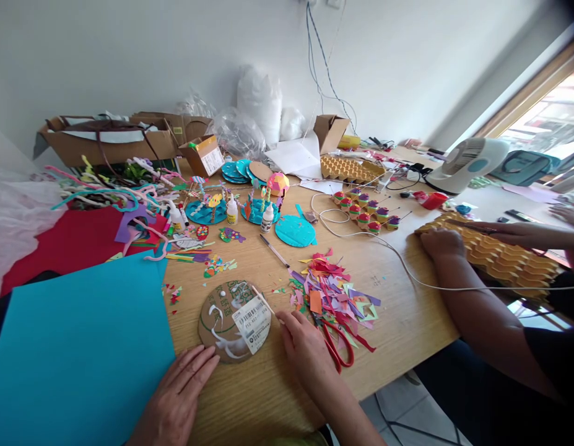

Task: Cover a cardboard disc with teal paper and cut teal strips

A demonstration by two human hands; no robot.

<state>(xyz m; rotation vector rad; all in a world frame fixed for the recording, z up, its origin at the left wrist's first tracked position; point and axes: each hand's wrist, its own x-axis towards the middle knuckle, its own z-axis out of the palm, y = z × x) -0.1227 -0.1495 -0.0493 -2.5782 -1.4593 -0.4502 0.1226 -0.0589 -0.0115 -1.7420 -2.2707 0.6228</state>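
A round cardboard disc (227,323) with green print and a white barcode label (252,327) lies flat on the table. White glue (233,348) is smeared over it in streaks. My left hand (182,381) rests with fingers stretched out, its fingertips at the disc's lower left edge. Pinched in my right hand (303,344) is a thin pale stick (265,300), which reaches over the disc's upper right part. Just right of that hand lie red-handled scissors (339,347), their blades partly under a heap of coloured paper scraps (335,291).
A large blue sheet (82,347) covers the table's left side. Beyond the disc stand glue bottles (267,218) and blue decorated discs (205,212). A white cable (398,254) crosses the right side. There, another person's hands (442,243) hold yellow egg-carton material (495,251).
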